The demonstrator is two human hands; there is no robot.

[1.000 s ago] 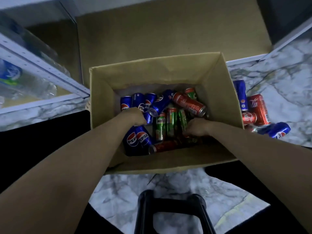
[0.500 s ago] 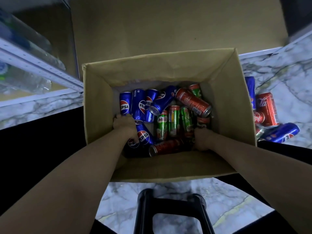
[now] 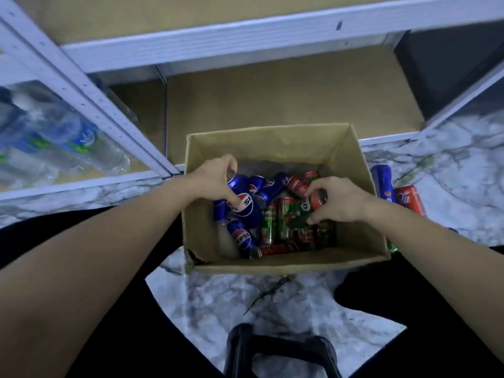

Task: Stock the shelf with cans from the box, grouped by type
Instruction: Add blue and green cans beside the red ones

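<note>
Left grip (image 3: 215, 178) curled round Pepsi can (image 3: 244, 204), right grip (image 3: 336, 200) pinching green can (image 3: 313, 204), above box (image 3: 272, 140).

Mixed cans (image 3: 268, 222) jumbled in box (image 3: 351, 159)

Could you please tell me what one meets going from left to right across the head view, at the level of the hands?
Water bottles on the shelf → left hand gripping a blue Pepsi can → right hand gripping a green can → blue can on the floor → red can.
</note>
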